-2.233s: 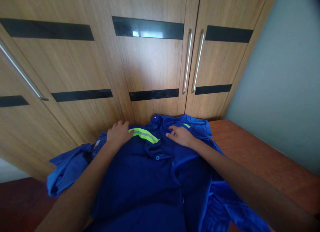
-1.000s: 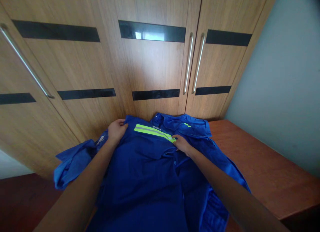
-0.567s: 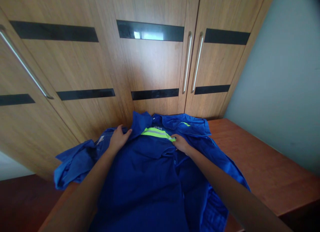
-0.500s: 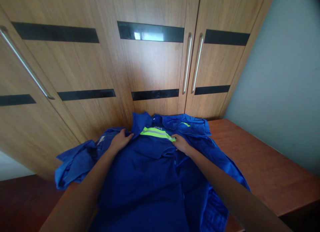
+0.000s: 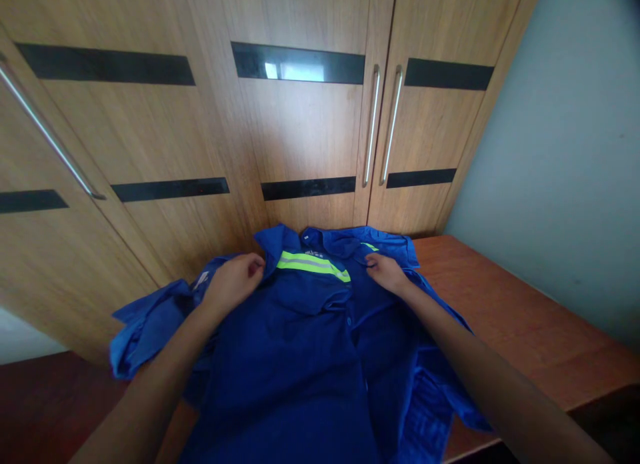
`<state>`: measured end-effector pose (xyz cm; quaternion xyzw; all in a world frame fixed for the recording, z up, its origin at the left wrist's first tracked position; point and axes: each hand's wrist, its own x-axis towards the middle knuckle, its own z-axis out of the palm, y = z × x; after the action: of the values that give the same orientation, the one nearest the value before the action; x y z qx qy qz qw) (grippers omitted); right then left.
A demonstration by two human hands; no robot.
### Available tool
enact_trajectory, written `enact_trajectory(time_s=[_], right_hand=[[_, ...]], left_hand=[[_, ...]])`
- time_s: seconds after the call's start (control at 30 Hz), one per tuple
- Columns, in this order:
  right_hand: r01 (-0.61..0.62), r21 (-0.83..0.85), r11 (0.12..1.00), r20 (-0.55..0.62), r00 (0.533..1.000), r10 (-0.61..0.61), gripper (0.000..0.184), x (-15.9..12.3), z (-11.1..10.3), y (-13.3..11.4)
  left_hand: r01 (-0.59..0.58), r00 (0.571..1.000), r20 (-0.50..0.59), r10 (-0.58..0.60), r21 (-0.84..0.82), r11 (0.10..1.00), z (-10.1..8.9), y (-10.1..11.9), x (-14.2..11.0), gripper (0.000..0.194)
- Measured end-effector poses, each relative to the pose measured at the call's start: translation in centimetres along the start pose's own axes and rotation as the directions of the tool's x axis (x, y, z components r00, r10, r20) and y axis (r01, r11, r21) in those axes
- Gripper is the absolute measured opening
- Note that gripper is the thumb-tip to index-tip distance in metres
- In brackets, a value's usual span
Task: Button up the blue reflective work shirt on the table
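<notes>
A blue work jacket (image 5: 295, 357) lies spread out with its collar end away from me. A yellow-green reflective stripe (image 5: 313, 264) crosses its chest, and loose buttons run down the front edge. My left hand (image 5: 235, 279) is closed at the left shoulder, its fingertips pinching cloth beside the collar. On the other side of the stripe, my right hand (image 5: 387, 272) is closed too, thumb and finger pinching the right front panel near the collar. The left sleeve is bunched up; the right sleeve runs partly under my right forearm.
Beneath the jacket is a reddish-brown wooden surface (image 5: 525, 317), its front edge at lower right. A wooden wardrobe (image 5: 310, 131) with metal handles (image 5: 371, 127) stands right behind it. A pale wall (image 5: 560, 157) bounds the right side.
My right hand has let go of the stripe's right end and moved right to the other front panel. My left hand has turned slightly, and the left collar flap leans farther left.
</notes>
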<state>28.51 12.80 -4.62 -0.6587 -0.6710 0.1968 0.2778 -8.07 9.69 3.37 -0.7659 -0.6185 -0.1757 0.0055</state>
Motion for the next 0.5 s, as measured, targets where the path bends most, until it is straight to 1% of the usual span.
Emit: enact_trajectory(time_s=[0.03, 0.07, 0.1, 0.13, 0.17, 0.2, 0.23, 0.27, 0.3, 0.33, 0.37, 0.4, 0.43, 0.5], right_hand=[[0.000, -0.035, 0.999, -0.023, 1.000, -0.001, 0.035, -0.2, -1.5, 1.0], [-0.013, -0.068, 0.998, -0.049, 0.999, 0.010, 0.034, -0.5, -3.0, 2.2], [-0.037, -0.096, 0.995, -0.077, 0.997, 0.030, 0.034, -1.0, -4.3, 3.5], [-0.077, -0.131, 0.988, -0.110, 0.992, 0.063, 0.036, -1.7, -5.5, 4.9], [-0.141, -0.182, 0.973, -0.141, 0.983, 0.116, 0.038, -2.6, -6.4, 6.2], [-0.203, -0.192, 0.960, -0.143, 0.974, 0.178, 0.043, -3.7, -7.0, 7.4], [-0.252, -0.160, 0.954, -0.104, 0.966, 0.238, 0.047, -4.9, -7.3, 8.4], [-0.289, -0.086, 0.953, -0.025, 0.957, 0.288, 0.047, -6.2, -7.4, 9.1], [-0.309, 0.015, 0.951, 0.093, 0.947, 0.306, 0.046, -7.5, -7.3, 9.5], [-0.322, 0.121, 0.939, 0.202, 0.934, 0.295, 0.044, -8.7, -7.1, 9.6], [-0.334, 0.217, 0.917, 0.277, 0.922, 0.270, 0.041, -9.9, -6.9, 9.5], [-0.341, 0.284, 0.896, 0.292, 0.921, 0.258, 0.038, -10.8, -6.9, 9.1], [-0.342, 0.325, 0.882, 0.262, 0.928, 0.264, 0.037, -11.5, -7.0, 8.6], [-0.320, 0.313, 0.894, 0.131, 0.947, 0.293, 0.034, -12.1, -8.2, 7.3]], left_hand=[[-0.105, 0.993, 0.049, 0.106, -0.031, 0.994, 0.2, 1.4, -1.1, 0.031], [-0.201, 0.973, 0.103, 0.208, -0.074, 0.977, 0.7, 2.8, -2.3, 0.032], [-0.276, 0.947, 0.135, 0.293, -0.127, 0.953, 1.4, 4.2, -3.5, 0.034], [-0.337, 0.912, 0.183, 0.367, -0.177, 0.925, 2.3, 5.4, -4.7, 0.038], [-0.374, 0.881, 0.226, 0.416, -0.205, 0.905, 3.4, 6.4, -5.9, 0.043], [-0.391, 0.858, 0.271, 0.436, -0.204, 0.897, 4.5, 7.1, -6.9, 0.050], [-0.404, 0.836, 0.322, 0.445, -0.188, 0.895, 5.7, 7.6, -7.6, 0.058], [-0.409, 0.822, 0.360, 0.441, -0.164, 0.898, 6.9, 7.7, -8.2, 0.065], [-0.406, 0.818, 0.385, 0.427, -0.139, 0.903, 7.9, 7.7, -8.4, 0.069], [-0.396, 0.822, 0.397, 0.408, -0.115, 0.911, 8.8, 7.4, -8.4, 0.072], [-0.380, 0.833, 0.397, 0.385, -0.093, 0.920, 9.5, 7.1, -8.1, 0.073], [-0.361, 0.847, 0.391, 0.360, -0.073, 0.930, 10.1, 6.7, -7.7, 0.074], [-0.341, 0.861, 0.382, 0.335, -0.055, 0.939, 10.4, 6.3, -7.1, 0.075], [-0.308, 0.882, 0.369, 0.294, -0.022, 0.951, 10.8, 5.8, -6.0, 0.077]])
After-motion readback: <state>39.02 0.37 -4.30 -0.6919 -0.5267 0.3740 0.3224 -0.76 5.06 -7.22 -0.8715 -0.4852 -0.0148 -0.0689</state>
